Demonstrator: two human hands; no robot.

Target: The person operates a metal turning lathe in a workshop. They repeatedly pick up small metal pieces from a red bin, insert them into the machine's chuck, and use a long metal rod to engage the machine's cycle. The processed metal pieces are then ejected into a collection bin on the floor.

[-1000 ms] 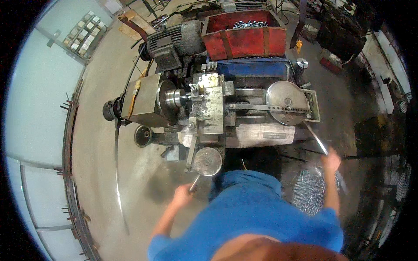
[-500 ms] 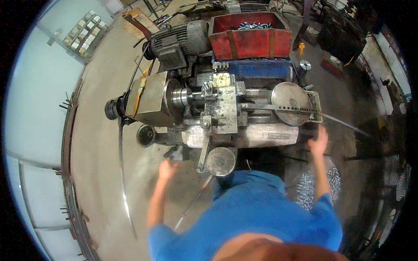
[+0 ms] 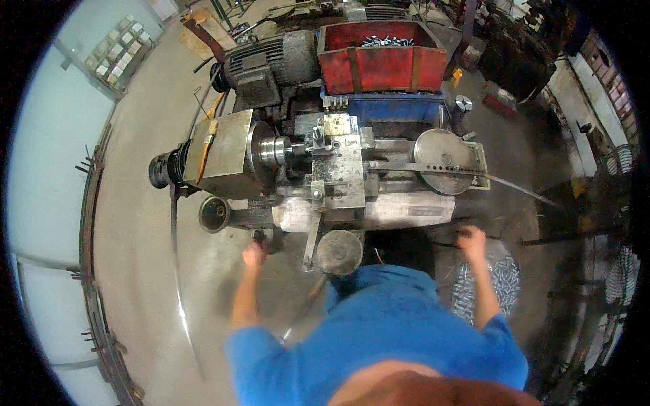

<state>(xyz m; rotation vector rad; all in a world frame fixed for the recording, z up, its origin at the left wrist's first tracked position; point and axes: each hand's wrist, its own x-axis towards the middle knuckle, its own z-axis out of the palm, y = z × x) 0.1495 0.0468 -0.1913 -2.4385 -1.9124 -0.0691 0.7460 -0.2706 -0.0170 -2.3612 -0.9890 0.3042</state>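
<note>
My left hand is closed round the lower part of a dark handle at the left front of a lathe-like machine. My right hand is curled at the machine's right front, by a thin dark bar; what its fingers hold, if anything, is hidden. Between my arms sits a round metal handwheel. On the left of the machine is a shiny chuck. A large metal disc lies at its right, crossed by a long perforated lever.
Behind the machine a red bin of small metal parts stands on a blue crate. A heap of metal parts lies beside my right forearm. A motor sits at the back left. A long thin rod slopes down on the left.
My right hand has dropped from near the lever and its spread fingers have curled. The left hand has closed on the dark handle. The whole view has shifted slightly.
</note>
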